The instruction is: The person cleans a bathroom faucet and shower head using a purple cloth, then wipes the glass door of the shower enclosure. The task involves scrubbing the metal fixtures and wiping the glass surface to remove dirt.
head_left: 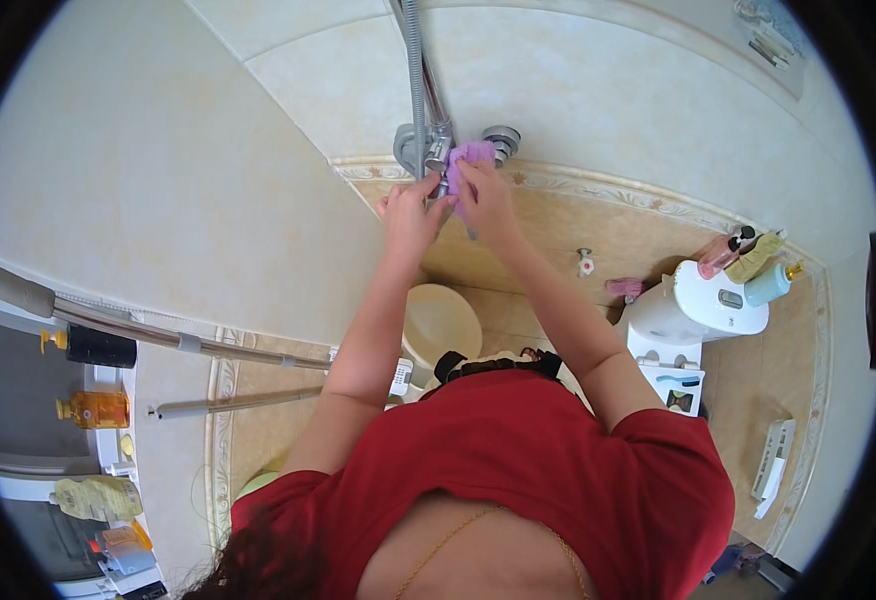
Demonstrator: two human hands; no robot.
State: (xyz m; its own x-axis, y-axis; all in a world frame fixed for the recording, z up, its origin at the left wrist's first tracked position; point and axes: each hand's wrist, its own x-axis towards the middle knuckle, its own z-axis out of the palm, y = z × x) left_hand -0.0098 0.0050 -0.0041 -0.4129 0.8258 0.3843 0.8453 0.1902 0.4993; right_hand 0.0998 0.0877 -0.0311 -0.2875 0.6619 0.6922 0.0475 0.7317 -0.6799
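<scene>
Both my arms reach forward to the chrome shower mixer tap (439, 150) on the tiled wall. My right hand (486, 200) is closed on a purple cloth (471, 158), which lies against the right side of the tap body. Just left of it, my left hand (413, 212) has its fingers and thumb curled at the lower part of the tap and hose; what its fingertips grip is partly hidden. A grey flexible shower hose (415, 70) and a metal riser pipe (433, 85) run up from the tap. A round chrome wall fitting (503, 142) is right of the cloth.
Below my arms stands a cream bucket (442, 325). On the right, a white toilet tank (693, 310) carries several bottles (726, 252). A small wall valve (585, 262) is nearer. Metal poles (238, 402) and a ledge of bottles (98, 410) lie to the left.
</scene>
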